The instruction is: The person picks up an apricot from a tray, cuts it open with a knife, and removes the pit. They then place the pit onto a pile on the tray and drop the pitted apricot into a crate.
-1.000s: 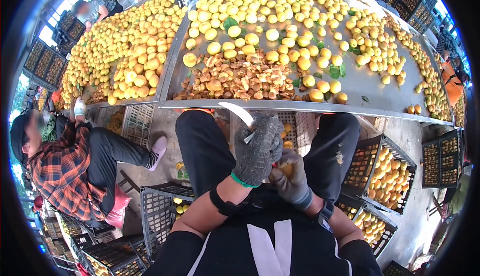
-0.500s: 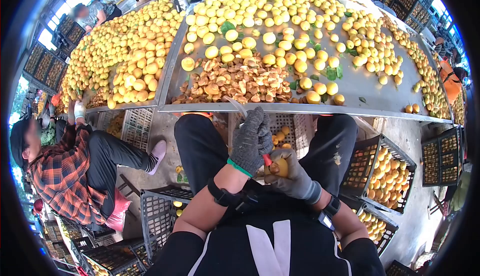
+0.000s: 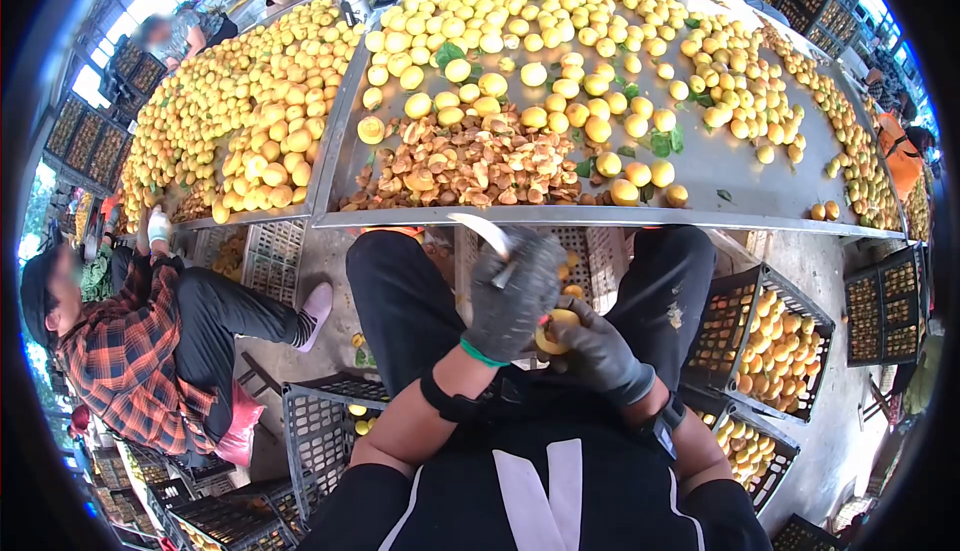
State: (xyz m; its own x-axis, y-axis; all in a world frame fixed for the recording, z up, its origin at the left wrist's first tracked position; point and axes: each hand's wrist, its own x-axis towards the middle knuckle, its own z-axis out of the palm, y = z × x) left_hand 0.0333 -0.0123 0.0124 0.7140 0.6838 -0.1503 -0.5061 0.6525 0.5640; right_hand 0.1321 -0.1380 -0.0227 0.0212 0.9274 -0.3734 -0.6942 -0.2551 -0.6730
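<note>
Below a grey metal table (image 3: 745, 179) at mid-frame, a curved steel knife (image 3: 482, 231) is gripped in the closed grey-gloved left hand (image 3: 512, 296); a round yellow fruit (image 3: 555, 331) is clasped by the dark-gloved right hand (image 3: 598, 353). Like fruit is held in a black plastic crate (image 3: 722, 331) at right.

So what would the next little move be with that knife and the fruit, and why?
Probably swing the curved silver knife down onto the round yellow fruit. The grey-gloved left hand holds the blade pointing up and away, clear of the fruit, while the dark-gloved right hand has the fruit in its grip just below.
</note>
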